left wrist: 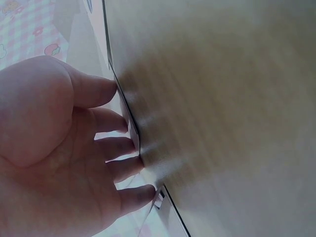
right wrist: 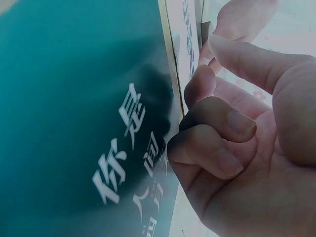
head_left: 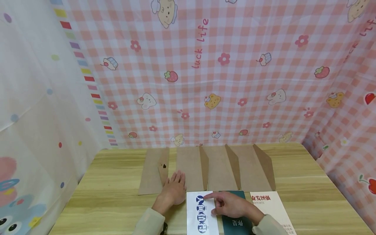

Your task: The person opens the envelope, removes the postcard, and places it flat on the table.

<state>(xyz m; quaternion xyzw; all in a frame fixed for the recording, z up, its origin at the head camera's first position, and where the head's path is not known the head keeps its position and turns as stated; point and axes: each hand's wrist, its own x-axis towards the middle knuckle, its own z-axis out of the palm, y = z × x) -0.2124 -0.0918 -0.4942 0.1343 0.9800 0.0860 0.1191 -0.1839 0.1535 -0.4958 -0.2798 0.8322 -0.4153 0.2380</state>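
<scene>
My left hand [head_left: 173, 189] lies palm down with its fingers stretched forward, fingertips on the near-left part of a brown kraft envelope [head_left: 189, 163]. In the left wrist view the left fingertips [left wrist: 131, 193] meet the surface along the envelope's edge. My right hand [head_left: 232, 205] points with a straight index finger at the top of a white card [head_left: 192, 212] printed with blue round characters. Its other fingers [right wrist: 207, 148] are curled in and hold nothing. Beneath the right hand lies a dark green card [head_left: 236, 225] with white characters, partly hidden by it.
At the far left is an envelope [head_left: 149, 173] with its flap folded over and a dark mark on it. Two more envelopes [head_left: 218, 169] [head_left: 251, 169] have flaps standing out to the right. A cream card [head_left: 273, 209] with red characters lies right on the wooden table [head_left: 317, 202].
</scene>
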